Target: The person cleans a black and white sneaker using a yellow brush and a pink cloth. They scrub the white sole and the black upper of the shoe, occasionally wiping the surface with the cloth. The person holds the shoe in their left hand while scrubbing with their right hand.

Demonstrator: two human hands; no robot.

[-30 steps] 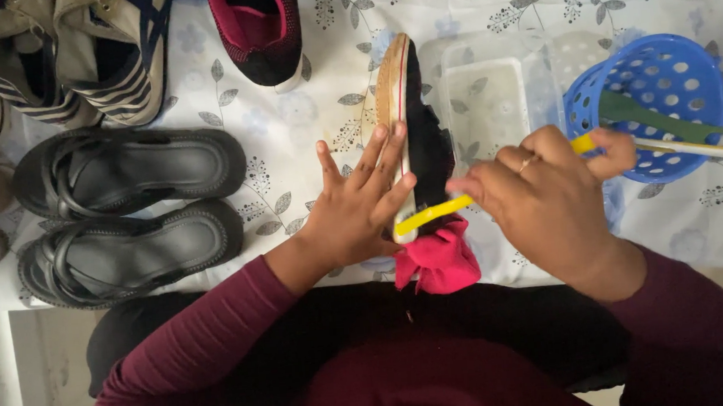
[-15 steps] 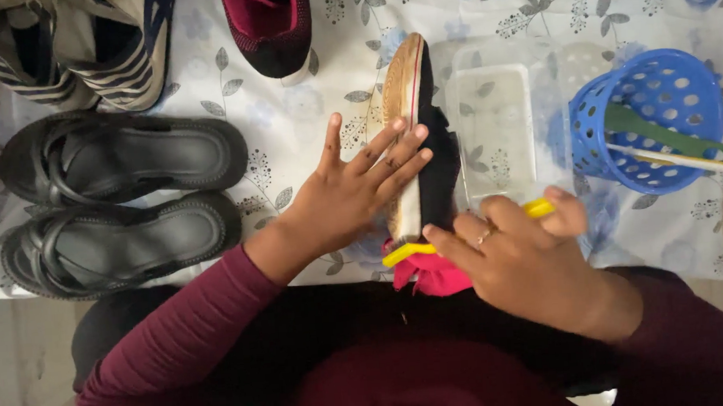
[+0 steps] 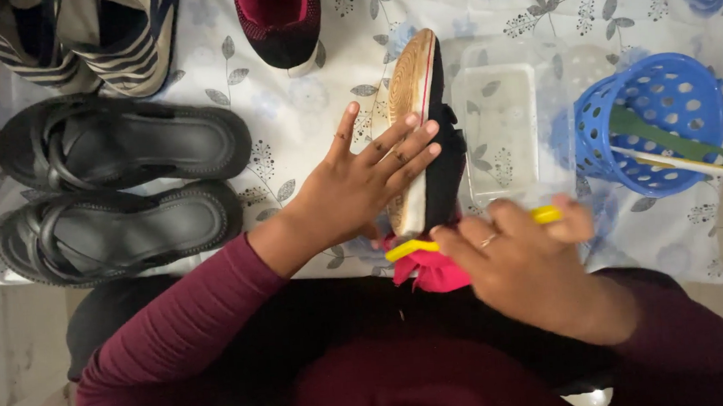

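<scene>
Shoe held on edge, brush at its heel

The left hand [image 3: 360, 186] lies flat, fingers spread, its grip released against the sole of a black shoe [image 3: 424, 131] standing on edge on the flowered tabletop [image 3: 304, 105]. Below the shoe, the right hand [image 3: 527, 268] has its grip clenched around a yellow-handled brush [image 3: 415, 247] over a pink cloth [image 3: 434, 270]. Right of the shoe sits a clear tray [image 3: 505, 134], then a blue basket [image 3: 653, 123]; left lie black sandals [image 3: 123, 186].

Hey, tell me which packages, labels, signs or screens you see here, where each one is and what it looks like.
No labels, signs or screens show.
Clear plastic container: rectangular, see-through, on the floral cloth beside the shoe that the left hand steadies.
Blue basket: round, perforated, far right, holding a green tool and a pale stick.
Right hand: grips a yellow tool over a pink cloth.
</scene>
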